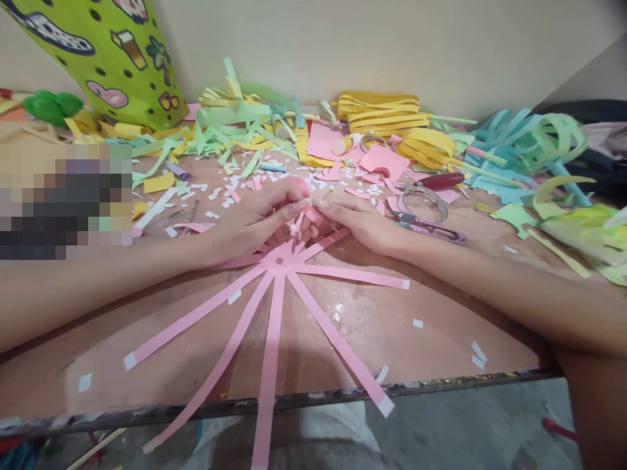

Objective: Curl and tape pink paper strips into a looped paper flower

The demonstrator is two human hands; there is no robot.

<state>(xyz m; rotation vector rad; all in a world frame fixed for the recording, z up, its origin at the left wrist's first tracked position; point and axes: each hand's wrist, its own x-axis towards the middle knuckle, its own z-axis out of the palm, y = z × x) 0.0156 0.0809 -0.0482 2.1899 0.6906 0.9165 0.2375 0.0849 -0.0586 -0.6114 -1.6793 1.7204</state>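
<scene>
Pink paper strips [277, 313] spread like spokes from a round pink centre that has a small square hole. White pieces, which look like tape, cover several strip ends. The near strips lie toward me, and two hang over the table's front edge. Beyond the centre, my left hand [267, 212] and my right hand [350, 215] meet at the curled-up far strips. Both hands pinch the raised pink paper between thumb and fingers, their tips almost touching. My fingers partly hide the paper at the pinch.
Scissors [426, 225] and a tape roll [424, 202] lie right of my right hand. Yellow strip bundles [382, 114], green strips [235, 121] and blue strips [509, 140] crowd the back, before the wall. A green patterned bag [132, 65] stands back left. White scraps dot the table [431, 352].
</scene>
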